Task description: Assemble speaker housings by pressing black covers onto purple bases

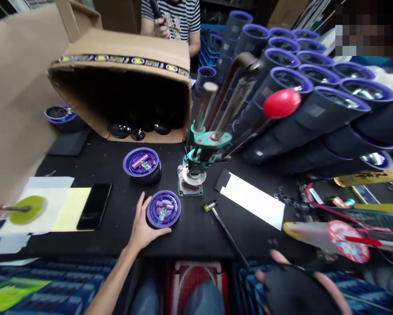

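Observation:
My left hand [145,226] rests against the side of a round black housing with a purple rim [163,209], its fingers curving around the edge. Small wires and a green circuit board lie inside this housing. A matching purple-rimmed housing [141,162] stands farther back. My right hand [293,286], in a black fingerless glove, hovers at the table's front edge with its fingers spread, holding nothing. The nearest thing to it is the black handle of a small hammer [227,232]. A green bench press with a red ball-knob lever [203,146] stands between both housings and the stacked tubes.
Black purple-rimmed tubes [311,113] lie stacked at the right. A cardboard box [124,52] lies on its side holding black discs. A phone [94,206], white strip [252,199] and yellow-green disc [28,210] lie on the black table [189,243]. A striped-shirted co-worker [170,19] stands behind.

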Action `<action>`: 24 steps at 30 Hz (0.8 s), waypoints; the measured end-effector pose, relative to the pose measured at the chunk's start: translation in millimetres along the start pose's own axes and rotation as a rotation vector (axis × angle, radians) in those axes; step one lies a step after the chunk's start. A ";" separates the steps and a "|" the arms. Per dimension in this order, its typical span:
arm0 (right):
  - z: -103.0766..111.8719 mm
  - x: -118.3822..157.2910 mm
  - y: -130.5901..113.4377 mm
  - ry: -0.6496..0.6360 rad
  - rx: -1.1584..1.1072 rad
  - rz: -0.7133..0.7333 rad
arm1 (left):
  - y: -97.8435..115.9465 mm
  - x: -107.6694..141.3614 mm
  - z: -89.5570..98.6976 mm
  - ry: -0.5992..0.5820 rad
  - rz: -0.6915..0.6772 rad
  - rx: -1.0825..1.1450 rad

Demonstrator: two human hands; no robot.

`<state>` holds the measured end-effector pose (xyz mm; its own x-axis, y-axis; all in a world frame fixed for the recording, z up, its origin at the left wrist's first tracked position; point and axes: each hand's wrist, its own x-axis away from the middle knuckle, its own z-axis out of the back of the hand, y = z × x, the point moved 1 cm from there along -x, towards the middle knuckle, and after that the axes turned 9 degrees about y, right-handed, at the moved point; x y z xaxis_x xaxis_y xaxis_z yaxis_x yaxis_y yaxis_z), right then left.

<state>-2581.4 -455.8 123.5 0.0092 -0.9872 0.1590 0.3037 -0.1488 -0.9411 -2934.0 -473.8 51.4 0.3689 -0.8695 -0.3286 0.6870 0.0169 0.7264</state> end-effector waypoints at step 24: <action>-150.1 21.6 -39.3 0.036 -0.085 0.849 | 72.5 23.1 54.5 0.357 -0.543 -0.128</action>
<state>-2736.1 -479.9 119.2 0.1707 -0.7671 -0.6183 0.1354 0.6399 -0.7565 -2909.8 -519.5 129.4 0.1187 -0.5544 -0.8237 0.8945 -0.3004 0.3310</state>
